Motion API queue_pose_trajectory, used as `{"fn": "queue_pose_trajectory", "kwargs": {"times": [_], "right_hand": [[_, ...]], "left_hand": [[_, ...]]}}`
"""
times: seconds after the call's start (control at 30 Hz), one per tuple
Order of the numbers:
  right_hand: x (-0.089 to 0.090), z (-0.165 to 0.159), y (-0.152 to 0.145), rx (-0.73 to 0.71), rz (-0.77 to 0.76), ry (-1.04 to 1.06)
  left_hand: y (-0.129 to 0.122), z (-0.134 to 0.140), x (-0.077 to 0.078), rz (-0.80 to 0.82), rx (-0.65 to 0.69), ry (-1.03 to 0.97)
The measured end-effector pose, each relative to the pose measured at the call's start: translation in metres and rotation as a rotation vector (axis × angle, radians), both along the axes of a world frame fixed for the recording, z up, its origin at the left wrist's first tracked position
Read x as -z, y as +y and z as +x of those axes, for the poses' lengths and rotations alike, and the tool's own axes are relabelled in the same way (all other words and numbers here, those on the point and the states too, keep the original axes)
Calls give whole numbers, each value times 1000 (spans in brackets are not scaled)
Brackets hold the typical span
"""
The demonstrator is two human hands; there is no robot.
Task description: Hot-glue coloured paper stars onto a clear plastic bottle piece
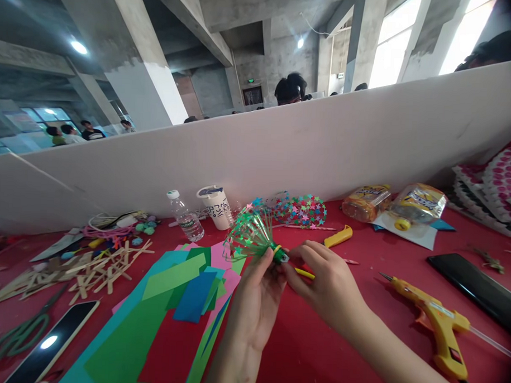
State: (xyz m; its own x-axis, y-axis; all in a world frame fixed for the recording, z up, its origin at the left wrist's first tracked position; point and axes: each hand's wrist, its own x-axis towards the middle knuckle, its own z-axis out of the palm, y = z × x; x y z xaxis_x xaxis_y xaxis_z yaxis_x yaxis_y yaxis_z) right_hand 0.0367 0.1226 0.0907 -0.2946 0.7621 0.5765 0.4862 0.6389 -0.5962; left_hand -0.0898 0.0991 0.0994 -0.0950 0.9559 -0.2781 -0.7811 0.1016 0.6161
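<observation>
A green plastic bottle top cut into thin strips (256, 236), with small star sequins at the strip ends, is held up over the table. A yellow band wraps it near its neck. My left hand (258, 295) is closed on it from below, thumb against the neck. With fingers pinched together, my right hand (322, 272) grips the neck end from the right. Some of its fingertips are hidden. Under the right hand a thin yellow thing (305, 273) shows, its kind unclear.
Coloured paper sheets (124, 338) lie left, beyond them wooden sticks (112, 270), scissors (22, 331) and a phone (53, 343). Behind stand a water bottle (185, 217) and white cup (216, 207). Right are a yellow cutter (338, 237), glue gun (437, 318) and dark phone (478, 286).
</observation>
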Motion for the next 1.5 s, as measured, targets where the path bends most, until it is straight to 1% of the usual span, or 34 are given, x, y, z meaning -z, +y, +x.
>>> {"fn": "queue_pose_trajectory", "kwargs": {"times": [0.13, 0.3, 0.4, 0.53, 0.6, 0.67, 0.77, 0.83, 0.93, 1.0, 1.13, 1.17, 1.23, 1.37, 1.5], "right_hand": [[0, 1, 0, 1, 0, 4], [-2, 4, 1, -13, -65, 35], [-7, 5, 0, -47, -169, 84], [-13, 6, -1, -131, -384, 165], [-16, 7, -1, -169, -467, 203], [-18, 8, -1, -191, -512, 235], [-22, 9, -3, -201, -521, 257], [-23, 9, -6, -196, -501, 262], [-25, 9, -10, -169, -384, 230], [-24, 9, -14, -132, -241, 175], [-21, 8, -20, -31, 147, 52], [-20, 8, -22, -18, 214, 38], [-19, 5, -23, -18, 245, 38], [-19, 1, -26, -64, 162, 87], [-17, 0, -27, -74, 148, 123]], "left_hand": [[3, -4, 2, -28, 32, -18], [3, -8, 4, -43, 65, -38], [0, -7, 1, -41, 70, -39], [-5, -6, -5, -8, 84, -30], [-6, -6, -8, -11, 87, -32], [-8, -6, -10, -27, 93, -37], [-10, -6, -13, -21, 107, -37], [-11, -6, -14, -1, 108, -35], [-13, -7, -16, 16, 119, -56], [-13, -7, -17, 13, 132, -69], [-14, -8, -19, 11, 140, -71], [-14, -8, -20, 16, 150, -80], [-16, -8, -21, 37, 172, -106], [-17, -8, -24, 18, 177, -136], [-15, -8, -26, -3, 167, -142]]}}
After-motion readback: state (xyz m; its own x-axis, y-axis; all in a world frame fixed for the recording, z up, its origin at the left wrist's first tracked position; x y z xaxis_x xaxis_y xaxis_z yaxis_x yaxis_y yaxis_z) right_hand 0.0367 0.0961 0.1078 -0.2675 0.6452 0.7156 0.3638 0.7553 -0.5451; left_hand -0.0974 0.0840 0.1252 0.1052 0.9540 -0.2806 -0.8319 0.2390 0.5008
